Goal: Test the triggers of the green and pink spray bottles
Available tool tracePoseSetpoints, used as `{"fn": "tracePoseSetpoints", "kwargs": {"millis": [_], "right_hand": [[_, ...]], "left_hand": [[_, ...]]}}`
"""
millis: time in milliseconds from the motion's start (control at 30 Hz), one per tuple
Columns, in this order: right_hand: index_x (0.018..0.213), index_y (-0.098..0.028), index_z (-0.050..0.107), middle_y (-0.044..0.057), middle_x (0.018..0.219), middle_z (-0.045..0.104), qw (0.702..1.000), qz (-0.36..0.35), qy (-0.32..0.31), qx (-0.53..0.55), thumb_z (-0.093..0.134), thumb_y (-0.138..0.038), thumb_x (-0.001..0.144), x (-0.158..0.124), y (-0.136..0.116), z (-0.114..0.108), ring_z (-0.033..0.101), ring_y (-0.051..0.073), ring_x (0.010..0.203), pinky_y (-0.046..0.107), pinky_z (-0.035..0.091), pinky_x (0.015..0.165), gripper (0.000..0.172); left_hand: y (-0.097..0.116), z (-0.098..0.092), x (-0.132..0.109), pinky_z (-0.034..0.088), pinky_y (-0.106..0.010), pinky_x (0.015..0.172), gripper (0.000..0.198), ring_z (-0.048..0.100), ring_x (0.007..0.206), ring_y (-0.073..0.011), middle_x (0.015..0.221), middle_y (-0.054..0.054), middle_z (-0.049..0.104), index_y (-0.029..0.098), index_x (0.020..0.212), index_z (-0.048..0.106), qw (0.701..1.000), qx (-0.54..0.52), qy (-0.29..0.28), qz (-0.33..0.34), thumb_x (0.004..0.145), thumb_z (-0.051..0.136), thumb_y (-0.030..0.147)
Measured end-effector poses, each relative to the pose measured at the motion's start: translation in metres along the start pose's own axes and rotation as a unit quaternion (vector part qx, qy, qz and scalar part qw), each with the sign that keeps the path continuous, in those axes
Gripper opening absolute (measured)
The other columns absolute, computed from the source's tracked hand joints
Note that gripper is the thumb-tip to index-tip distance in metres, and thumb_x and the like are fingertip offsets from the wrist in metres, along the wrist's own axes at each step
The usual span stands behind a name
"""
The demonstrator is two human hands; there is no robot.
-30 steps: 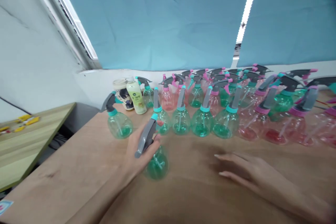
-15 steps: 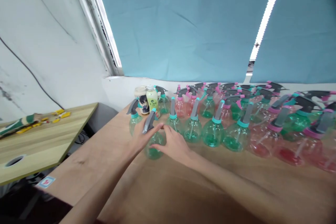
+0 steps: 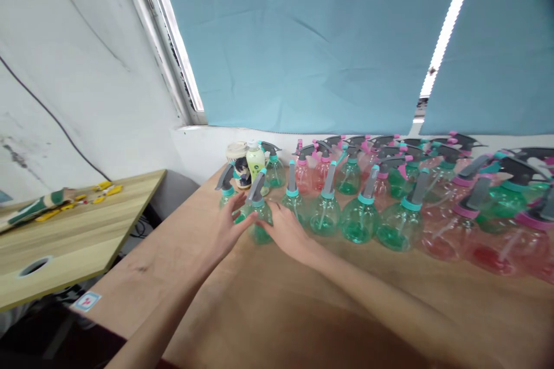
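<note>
A clear green spray bottle (image 3: 262, 234) with a turquoise collar and grey trigger head stands upright on the wooden table between my hands. My left hand (image 3: 230, 225) is at its left side, fingers spread and thumb in front of the bottle. Around the right side curls my right hand (image 3: 288, 233), its thumb in front and its fingers against the bottle. Just behind my left hand is another green spray bottle (image 3: 225, 189), partly hidden by the fingers. To the right, a green spray bottle (image 3: 294, 203) stands in the same front row.
More green spray bottles (image 3: 355, 223) and several pink ones (image 3: 441, 239) crowd the table's (image 3: 277, 305) back and right. A white-lidded tub (image 3: 238, 155) and a pale green bottle (image 3: 255, 158) stand behind. At left, a lower table (image 3: 73, 242) holds yellow tools.
The green spray bottle between my hands has moved back, toward the row. My left hand has come off its top and spread its fingers; my right hand stays at its side.
</note>
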State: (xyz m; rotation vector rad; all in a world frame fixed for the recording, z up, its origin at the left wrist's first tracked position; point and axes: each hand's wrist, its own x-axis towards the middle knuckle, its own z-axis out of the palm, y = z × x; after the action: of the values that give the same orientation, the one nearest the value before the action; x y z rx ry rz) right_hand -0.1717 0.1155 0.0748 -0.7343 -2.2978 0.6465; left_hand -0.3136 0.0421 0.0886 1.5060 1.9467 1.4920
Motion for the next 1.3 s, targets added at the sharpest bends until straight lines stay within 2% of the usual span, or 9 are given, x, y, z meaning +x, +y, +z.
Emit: {"fn": "tracePoseSetpoints", "kwargs": {"millis": [167, 400, 533, 633, 733, 800, 900, 1033, 1300], "right_hand": [[0.136, -0.008, 0.041, 0.022, 0.126, 0.059, 0.999, 0.017, -0.007, -0.026, 0.060, -0.023, 0.088, 0.009, -0.001, 0.003, 0.060, 0.032, 0.112, 0.041, 0.047, 0.089, 0.054], [0.140, -0.006, 0.035, 0.028, 0.134, 0.051, 0.999, 0.026, 0.008, -0.038, 0.056, -0.021, 0.090, 0.009, -0.007, 0.007, 0.061, 0.033, 0.111, 0.043, 0.048, 0.087, 0.057], [0.135, -0.013, 0.044, 0.018, 0.128, 0.059, 0.999, -0.011, 0.029, -0.029, 0.058, -0.025, 0.089, -0.006, -0.008, -0.011, 0.059, 0.028, 0.113, 0.039, 0.048, 0.089, 0.050], [0.112, -0.018, 0.061, 0.010, 0.107, 0.068, 0.998, -0.022, 0.047, -0.032, 0.053, -0.028, 0.092, -0.022, -0.003, -0.034, 0.066, 0.025, 0.094, 0.038, 0.050, 0.081, 0.025], [0.099, -0.016, 0.064, 0.009, 0.096, 0.068, 0.995, -0.009, 0.079, -0.062, 0.052, -0.030, 0.091, -0.038, 0.004, -0.056, 0.066, 0.023, 0.075, 0.039, 0.050, 0.073, 0.020], [0.100, -0.016, 0.063, 0.009, 0.095, 0.068, 0.992, 0.002, 0.097, -0.081, 0.053, -0.033, 0.091, -0.045, 0.009, -0.065, 0.066, 0.024, 0.075, 0.040, 0.051, 0.073, 0.022], [0.117, -0.015, 0.058, 0.013, 0.109, 0.067, 0.991, 0.020, 0.109, -0.079, 0.055, -0.036, 0.089, -0.047, 0.016, -0.069, 0.066, 0.029, 0.094, 0.044, 0.050, 0.081, 0.035], [0.137, -0.007, 0.041, 0.022, 0.124, 0.060, 0.994, 0.065, 0.068, -0.063, 0.058, -0.033, 0.087, -0.035, 0.018, -0.061, 0.061, 0.033, 0.109, 0.046, 0.047, 0.089, 0.059], [0.141, -0.004, 0.029, 0.020, 0.096, 0.069, 0.991, 0.127, 0.030, -0.038, 0.057, -0.035, 0.089, -0.006, 0.025, -0.045, 0.070, 0.032, 0.084, 0.040, 0.053, 0.069, 0.067]], "left_hand": [[-0.022, 0.004, -0.014, 0.050, -0.049, 0.089, 0.054, 0.055, 0.118, -0.0332, 0.127, -0.017, 0.056, 0.018, 0.116, 0.051, 0.999, 0.004, 0.036, -0.017, 0.073, 0.060, 0.049], [-0.040, 0.017, -0.031, 0.055, -0.043, 0.079, 0.052, 0.055, 0.115, -0.0315, 0.131, -0.015, 0.047, 0.020, 0.126, 0.048, 0.998, 0.059, 0.031, -0.015, 0.080, 0.058, 0.044], [-0.048, 0.023, -0.033, 0.056, -0.040, 0.075, 0.058, 0.055, 0.113, -0.0308, 0.126, -0.013, 0.045, 0.022, 0.134, 0.041, 0.996, 0.085, 0.023, -0.008, 0.082, 0.056, 0.044], [-0.049, 0.026, -0.034, 0.055, -0.041, 0.076, 0.057, 0.059, 0.106, -0.0289, 0.124, -0.012, 0.043, 0.023, 0.134, 0.038, 0.995, 0.097, 0.024, -0.008, 0.083, 0.055, 0.043], [-0.044, 0.025, -0.037, 0.053, -0.045, 0.080, 0.054, 0.062, 0.091, -0.0234, 0.119, -0.011, 0.042, 0.021, 0.132, 0.038, 0.994, 0.106, 0.035, -0.012, 0.084, 0.053, 0.042], [-0.039, 0.023, -0.038, 0.052, -0.046, 0.082, 0.052, 0.061, 0.083, -0.0196, 0.114, -0.009, 0.042, 0.021, 0.130, 0.038, 0.993, 0.111, 0.046, -0.012, 0.084, 0.053, 0.041], [-0.034, 0.019, -0.040, 0.050, -0.047, 0.085, 0.052, 0.059, 0.076, -0.0164, 0.108, -0.006, 0.042, 0.021, 0.129, 0.039, 0.992, 0.119, 0.052, -0.007, 0.083, 0.054, 0.041], [-0.028, 0.020, -0.044, 0.050, -0.044, 0.081, 0.049, 0.059, 0.072, -0.0155, 0.105, -0.005, 0.044, 0.020, 0.128, 0.040, 0.991, 0.125, 0.053, -0.008, 0.084, 0.051, 0.038], [-0.011, 0.017, -0.058, 0.052, -0.033, 0.060, 0.051, 0.054, 0.057, -0.0121, 0.092, -0.001, 0.051, 0.021, 0.127, 0.044, 0.989, 0.139, 0.026, -0.031, 0.082, 0.054, 0.042]]}}
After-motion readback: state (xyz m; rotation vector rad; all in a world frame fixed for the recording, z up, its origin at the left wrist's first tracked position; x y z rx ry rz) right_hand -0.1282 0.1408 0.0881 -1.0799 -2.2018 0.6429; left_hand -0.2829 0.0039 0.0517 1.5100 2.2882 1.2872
